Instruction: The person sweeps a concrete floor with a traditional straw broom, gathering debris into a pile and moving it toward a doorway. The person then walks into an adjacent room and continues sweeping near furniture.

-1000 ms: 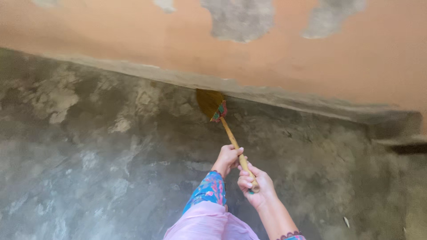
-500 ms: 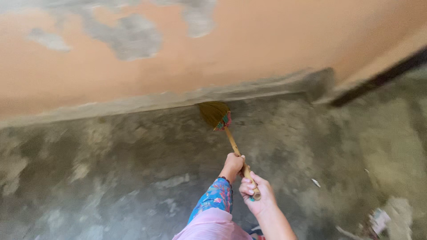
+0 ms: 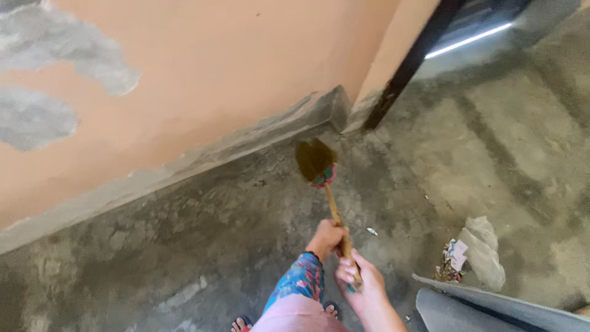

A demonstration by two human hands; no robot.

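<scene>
From the head camera I see both hands clenched on the short broom with a light wooden stick and brown bristle head [image 3: 326, 184]: my left hand [image 3: 326, 237] grasps the stick mid-way, my right hand [image 3: 358, 284] grips its near end. The bristles rest on the grey concrete floor [image 3: 184, 246], near the peach-painted wall [image 3: 215, 80]. A small pile of litter [image 3: 470, 252] lies to the right.

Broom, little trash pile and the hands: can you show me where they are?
broom [image 3: 315, 161], head view, on the brown bristles.
trash pile [image 3: 453, 259], head view, on the scraps beside the pale bag.
left hand [image 3: 327, 237], head view, on the knuckles.
right hand [image 3: 359, 284], head view, on its back.
</scene>
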